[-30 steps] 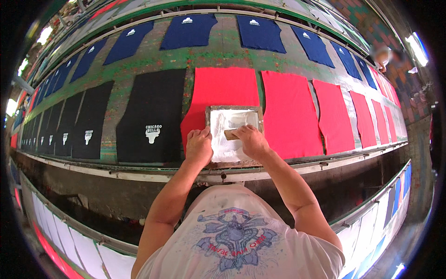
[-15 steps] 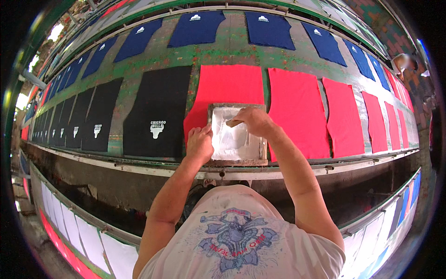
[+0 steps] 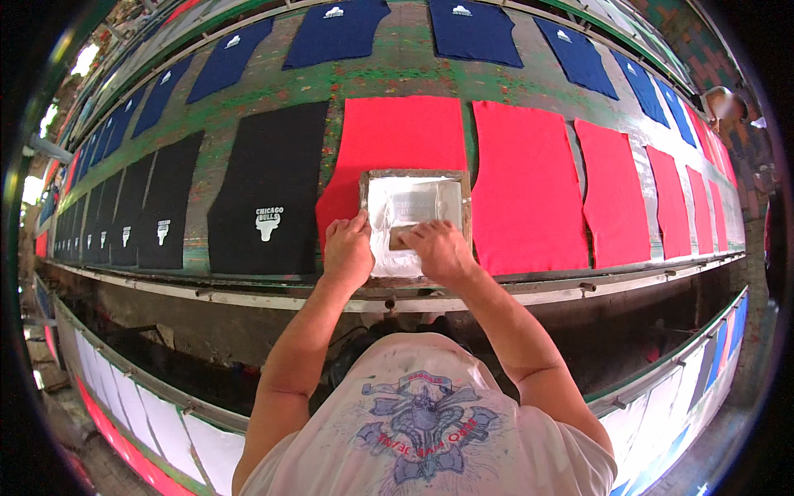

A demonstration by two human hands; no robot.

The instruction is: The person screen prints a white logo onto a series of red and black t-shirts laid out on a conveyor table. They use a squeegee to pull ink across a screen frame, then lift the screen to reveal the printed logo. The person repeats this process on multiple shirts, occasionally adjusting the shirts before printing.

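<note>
A wooden-framed printing screen [image 3: 416,174] lies on a red fabric piece [image 3: 404,132], close to the near edge of the long table. White ink [image 3: 399,264] coats its mesh, and a faint design shows in the far half. My left hand [image 3: 348,255] grips the frame's left side. Inside the frame, my right hand [image 3: 444,250] is closed on a brown squeegee [image 3: 401,238], which rests on the inked mesh; its right part is hidden under my fingers. Left of the screen lies a black fabric piece [image 3: 273,165] with a white printed emblem.
More red pieces [image 3: 529,190] line the table to the right, and printed black ones continue left. Along the far side run navy pieces [image 3: 335,33] with white prints. A metal rail [image 3: 529,293] borders the near edge. Another person [image 3: 728,106] is at the far right.
My right hand has drawn the squeegee toward me, from the far half of the screen to its near half. My left hand still holds the frame. The whole view has shifted slightly.
</note>
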